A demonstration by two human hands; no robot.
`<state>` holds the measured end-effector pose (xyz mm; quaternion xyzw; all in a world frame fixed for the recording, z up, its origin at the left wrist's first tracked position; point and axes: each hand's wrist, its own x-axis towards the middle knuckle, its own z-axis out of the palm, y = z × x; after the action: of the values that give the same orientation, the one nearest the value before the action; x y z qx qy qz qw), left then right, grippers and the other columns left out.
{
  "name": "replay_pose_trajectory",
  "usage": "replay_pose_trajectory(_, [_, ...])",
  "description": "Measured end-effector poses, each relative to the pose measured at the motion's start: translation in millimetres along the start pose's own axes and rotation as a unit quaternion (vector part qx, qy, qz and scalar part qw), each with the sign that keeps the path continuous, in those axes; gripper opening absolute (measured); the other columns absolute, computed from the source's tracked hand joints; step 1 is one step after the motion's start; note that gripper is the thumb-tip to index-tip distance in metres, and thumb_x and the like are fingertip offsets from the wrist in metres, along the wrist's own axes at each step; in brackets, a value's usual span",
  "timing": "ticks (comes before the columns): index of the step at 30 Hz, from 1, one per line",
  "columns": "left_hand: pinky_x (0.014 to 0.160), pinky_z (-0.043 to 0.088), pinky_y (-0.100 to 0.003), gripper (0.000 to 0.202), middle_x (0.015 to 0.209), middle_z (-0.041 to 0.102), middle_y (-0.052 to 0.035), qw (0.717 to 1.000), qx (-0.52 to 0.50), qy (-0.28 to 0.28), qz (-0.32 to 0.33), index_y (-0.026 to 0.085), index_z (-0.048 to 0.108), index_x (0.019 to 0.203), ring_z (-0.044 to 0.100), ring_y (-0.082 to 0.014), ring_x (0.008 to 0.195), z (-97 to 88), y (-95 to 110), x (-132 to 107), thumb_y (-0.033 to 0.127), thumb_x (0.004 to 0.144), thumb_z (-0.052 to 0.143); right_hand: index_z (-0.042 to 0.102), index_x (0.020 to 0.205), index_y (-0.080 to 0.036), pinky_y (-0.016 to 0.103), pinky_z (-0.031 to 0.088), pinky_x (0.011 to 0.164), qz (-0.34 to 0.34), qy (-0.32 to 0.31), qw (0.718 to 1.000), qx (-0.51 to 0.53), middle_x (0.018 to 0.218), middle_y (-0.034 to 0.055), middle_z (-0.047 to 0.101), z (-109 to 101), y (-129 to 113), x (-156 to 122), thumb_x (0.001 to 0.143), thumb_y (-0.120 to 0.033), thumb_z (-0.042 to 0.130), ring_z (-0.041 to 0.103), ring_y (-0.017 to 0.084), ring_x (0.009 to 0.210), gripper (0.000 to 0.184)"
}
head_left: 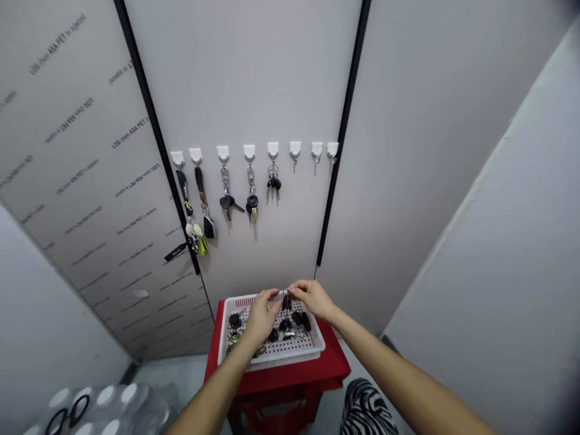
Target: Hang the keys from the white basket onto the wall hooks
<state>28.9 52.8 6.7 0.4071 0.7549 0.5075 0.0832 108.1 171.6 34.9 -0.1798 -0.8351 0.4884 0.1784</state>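
Head view of two bare hands at work above a shallow white plastic basket (272,361) with a red-dotted liner, which stood on a red plastic stool (333,367). The left hand (261,315) and the right hand (315,299) met over the far rim of the basket. The right grip, formed by thumb and forefinger (293,292), was clamped on a small silver key ring (284,292). The left grip was closed toward the same spot, but the fingers hid whether it held the ring.

Several black-headed keys (299,320) lay loose in the basket, and others were partly hidden beneath the left hand. Above, a row of eight white adhesive wall hooks (249,151) crossed a pale grey panel (244,78). Five hooks, counted from the left, bore items: a black strap fob with a beaded charm (184,193), a dark braided strap with a black car remote (208,226), and three metal-ringed key sets with black heads (252,202). The three rightmost hooks (317,149) bore nothing. At this moment, five hooks were occupied and three were free, with more keys lying in the basket. Zebra-striped fabric (367,411) showed at the lower edge of the view.
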Motion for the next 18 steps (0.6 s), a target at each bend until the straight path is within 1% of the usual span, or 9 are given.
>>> replay_pose_trajectory(4, [0.074, 0.037, -0.026, 0.024, 0.086, 0.057, -0.0060, 0.998, -0.065, -0.016, 0.005, 0.013, 0.052, 0.085, 0.050, -0.0124, 0.079, -4.7, 15, 18, 0.019, 0.064, 0.043, 0.053, 0.059, -0.012, 0.020, 0.034, 0.048, -0.022, 0.011, 0.998, 0.055, 0.048, -0.0024, 0.047, -9, -20, 9, 0.061, -0.029, 0.046, 0.042, 0.007, 0.045, 0.019])
replay_pose_trajectory(6, [0.073, 0.038, -0.025, 0.024, 0.084, 0.058, -0.0069, 0.996, -0.087, -0.004, 0.011, 0.011, 0.052, 0.085, 0.051, -0.0121, 0.076, -8.0, 24, 28, 0.018, 0.064, 0.043, 0.052, 0.057, -0.012, 0.020, 0.034, 0.047, -0.030, 0.031, 0.996, 0.076, 0.046, -0.0034, 0.045, -17, -34, 17, 0.060, -0.029, 0.046, 0.040, 0.006, 0.043, 0.018])
replay_pose_trajectory(8, [0.073, 0.038, -0.025, 0.025, 0.084, 0.058, -0.0070, 0.996, -0.086, 0.019, 0.028, 0.011, 0.052, 0.086, 0.051, -0.0121, 0.076, -13.1, 37, 40, 0.017, 0.064, 0.042, 0.051, 0.057, -0.012, 0.020, 0.035, 0.046, -0.040, 0.057, 0.993, 0.093, 0.044, -0.0041, 0.044, -27, -49, 27, 0.060, -0.029, 0.046, 0.040, 0.006, 0.042, 0.018])
replay_pose_trajectory(10, [0.073, 0.038, -0.026, 0.026, 0.085, 0.058, -0.0063, 0.995, -0.066, 0.038, 0.059, 0.012, 0.051, 0.088, 0.051, -0.0120, 0.076, -20.2, 56, 53, 0.015, 0.063, 0.042, 0.051, 0.057, -0.012, 0.020, 0.036, 0.046, -0.054, 0.088, 0.989, 0.108, 0.043, -0.0042, 0.044, -41, -68, 39, 0.060, -0.028, 0.047, 0.040, 0.005, 0.041, 0.017])
replay_pose_trajectory(13, [0.073, 0.038, -0.025, 0.032, 0.089, 0.057, -0.0056, 0.992, -0.024, 0.066, 0.106, 0.013, 0.050, 0.093, 0.050, -0.0118, 0.077, -33.2, 92, 75, 0.012, 0.062, 0.043, 0.050, 0.057, -0.011, 0.019, 0.038, 0.045, -0.084, 0.132, 0.980, 0.121, 0.043, -0.0041, 0.045, -63, -101, 59, 0.060, -0.025, 0.047, 0.041, 0.005, 0.040, 0.015])
replay_pose_trajectory(16, [0.073, 0.038, -0.025, 0.036, 0.092, 0.055, -0.0052, 0.985, 0.010, 0.097, 0.140, 0.014, 0.048, 0.097, 0.050, -0.0116, 0.077, -46.1, 127, 97, 0.011, 0.061, 0.044, 0.050, 0.056, -0.011, 0.018, 0.039, 0.043, -0.114, 0.172, 0.970, 0.128, 0.041, -0.0041, 0.045, -84, -134, 77, 0.060, -0.022, 0.047, 0.041, 0.004, 0.038, 0.012])
replay_pose_trajectory(18, [0.073, 0.038, -0.024, 0.037, 0.093, 0.055, -0.0043, 0.981, 0.026, 0.113, 0.152, 0.015, 0.047, 0.098, 0.051, -0.0110, 0.076, -53.6, 146, 110, 0.011, 0.061, 0.044, 0.050, 0.055, -0.011, 0.018, 0.039, 0.042, -0.125, 0.197, 0.963, 0.136, 0.040, -0.0042, 0.045, -94, -153, 88, 0.060, -0.020, 0.048, 0.041, 0.003, 0.037, 0.010])
